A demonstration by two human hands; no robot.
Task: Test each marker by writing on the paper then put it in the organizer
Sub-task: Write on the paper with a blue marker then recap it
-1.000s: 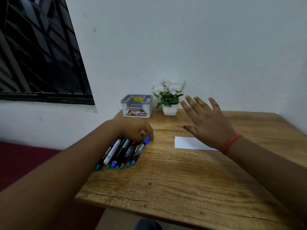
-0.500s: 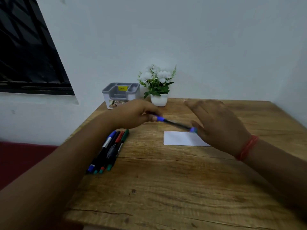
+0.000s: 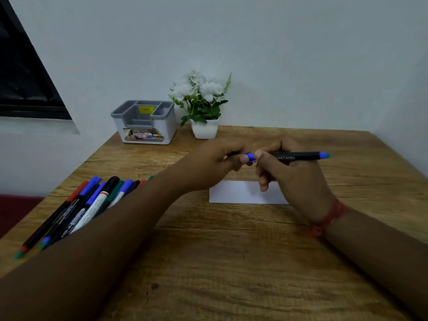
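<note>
A wooden table [image 3: 231, 262] with a strong grain carries everything, and a white paper [image 3: 234, 193] lies flat near its middle. Far behind the paper to the left, against the wall, stands a grey and white organizer [image 3: 144, 122], with a small white pot of white flowers [image 3: 203, 107] just beside it on the right. Well to the left of the paper, a bundle of markers [image 3: 81, 208] lies side by side along the table's left edge.

Head view — downward, near table [image 3: 231, 262]
</note>
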